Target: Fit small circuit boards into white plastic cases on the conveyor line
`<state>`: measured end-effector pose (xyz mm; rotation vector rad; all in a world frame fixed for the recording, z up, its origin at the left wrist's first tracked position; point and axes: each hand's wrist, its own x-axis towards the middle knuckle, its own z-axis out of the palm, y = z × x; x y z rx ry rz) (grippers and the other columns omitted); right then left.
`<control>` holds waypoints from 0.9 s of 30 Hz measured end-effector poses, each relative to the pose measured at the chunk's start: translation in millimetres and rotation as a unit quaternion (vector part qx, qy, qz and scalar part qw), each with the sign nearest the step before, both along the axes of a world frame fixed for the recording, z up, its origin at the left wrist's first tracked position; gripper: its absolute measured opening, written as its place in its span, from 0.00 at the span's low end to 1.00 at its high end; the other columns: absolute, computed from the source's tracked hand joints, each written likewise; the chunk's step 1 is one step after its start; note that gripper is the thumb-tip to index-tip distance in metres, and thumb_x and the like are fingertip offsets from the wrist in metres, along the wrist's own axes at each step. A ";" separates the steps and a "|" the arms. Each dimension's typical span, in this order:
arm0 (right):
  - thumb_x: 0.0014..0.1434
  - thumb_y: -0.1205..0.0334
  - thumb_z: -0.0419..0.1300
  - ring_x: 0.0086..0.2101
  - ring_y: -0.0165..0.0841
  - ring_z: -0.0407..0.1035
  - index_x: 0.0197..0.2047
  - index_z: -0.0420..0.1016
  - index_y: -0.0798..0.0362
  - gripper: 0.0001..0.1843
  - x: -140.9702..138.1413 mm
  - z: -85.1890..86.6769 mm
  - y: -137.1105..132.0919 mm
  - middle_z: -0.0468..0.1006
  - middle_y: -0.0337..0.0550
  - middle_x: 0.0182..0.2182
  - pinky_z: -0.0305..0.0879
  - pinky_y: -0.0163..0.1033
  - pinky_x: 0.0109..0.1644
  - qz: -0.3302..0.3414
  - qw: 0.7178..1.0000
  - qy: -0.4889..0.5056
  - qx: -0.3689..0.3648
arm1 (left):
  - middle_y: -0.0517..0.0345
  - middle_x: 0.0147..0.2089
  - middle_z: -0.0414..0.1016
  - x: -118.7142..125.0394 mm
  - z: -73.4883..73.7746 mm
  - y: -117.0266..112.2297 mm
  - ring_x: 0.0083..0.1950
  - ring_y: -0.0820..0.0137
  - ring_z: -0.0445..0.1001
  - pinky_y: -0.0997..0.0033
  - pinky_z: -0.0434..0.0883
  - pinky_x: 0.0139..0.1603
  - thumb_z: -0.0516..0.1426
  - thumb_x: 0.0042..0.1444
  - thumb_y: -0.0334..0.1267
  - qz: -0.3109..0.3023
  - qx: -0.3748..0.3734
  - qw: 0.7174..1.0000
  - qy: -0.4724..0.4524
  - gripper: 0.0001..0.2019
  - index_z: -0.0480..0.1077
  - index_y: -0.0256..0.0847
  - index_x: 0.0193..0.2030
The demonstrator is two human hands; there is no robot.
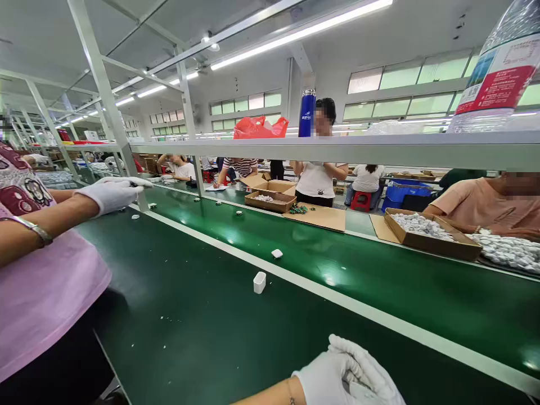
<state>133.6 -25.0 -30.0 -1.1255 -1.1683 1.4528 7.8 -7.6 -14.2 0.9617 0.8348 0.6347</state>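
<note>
At the bottom edge my left hand (323,379), in a white glove, is closed with its fingers curled inward. My right hand (373,368), also gloved in white, meets it from the right, its fingers bent over. Something white shows between them, mostly hidden by the gloves and cut off by the frame, so I cannot make out its kind. Ahead of both hands, a small white open-topped plastic housing (259,283) stands on the dark green work surface (202,315). A small white piece (277,254) lies beyond it on the green belt (312,264).
At left, a co-worker's gloved hand (113,194) extends over the table. A pale strip (337,298) divides table from belt. Cardboard trays (270,205) and a box of white parts (430,230) line the far side. Overhead, a shelf (337,149) carries a blue flask (307,112) and a bottle (498,73).
</note>
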 end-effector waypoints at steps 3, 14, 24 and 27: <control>0.40 0.49 0.61 0.51 0.49 0.60 0.43 0.73 0.45 0.25 2.2 8.2 -2.6 0.69 0.44 0.49 0.61 0.48 0.53 0.041 0.999 -0.019 -0.012 | 0.58 0.27 0.70 2.4 5.6 -5.2 0.36 0.72 0.71 0.66 0.68 0.46 0.58 0.44 0.45 -0.014 -0.050 0.999 -0.017 0.11 0.70 0.38 0.25; 0.44 0.48 0.61 0.52 0.41 0.59 0.47 0.70 0.47 0.27 8.2 17.7 -2.3 0.67 0.45 0.51 0.54 0.44 0.58 0.125 0.990 0.070 0.001 | 0.55 0.30 0.72 -1.7 7.6 -15.7 0.28 0.74 0.70 0.64 0.70 0.42 0.63 0.35 0.38 -0.092 0.066 0.994 0.011 0.15 0.73 0.34 0.33; 0.55 0.41 0.46 0.42 0.38 0.68 0.42 0.73 0.58 0.30 -0.8 19.3 10.3 0.75 0.51 0.39 0.63 0.41 0.48 0.034 0.985 0.153 -0.075 | 0.59 0.23 0.70 2.8 9.7 -9.3 0.21 0.76 0.68 0.74 0.68 0.26 0.56 0.43 0.34 -0.068 0.139 0.987 0.047 0.09 0.71 0.33 0.32; 0.54 0.37 0.39 0.38 0.37 0.70 0.43 0.72 0.60 0.37 1.8 22.0 16.7 0.75 0.53 0.37 0.67 0.40 0.41 0.045 0.958 0.270 -0.087 | 0.56 0.28 0.71 5.6 21.3 -6.8 0.25 0.76 0.68 0.74 0.68 0.32 0.56 0.45 0.34 -0.062 0.153 0.986 0.015 0.08 0.70 0.33 0.33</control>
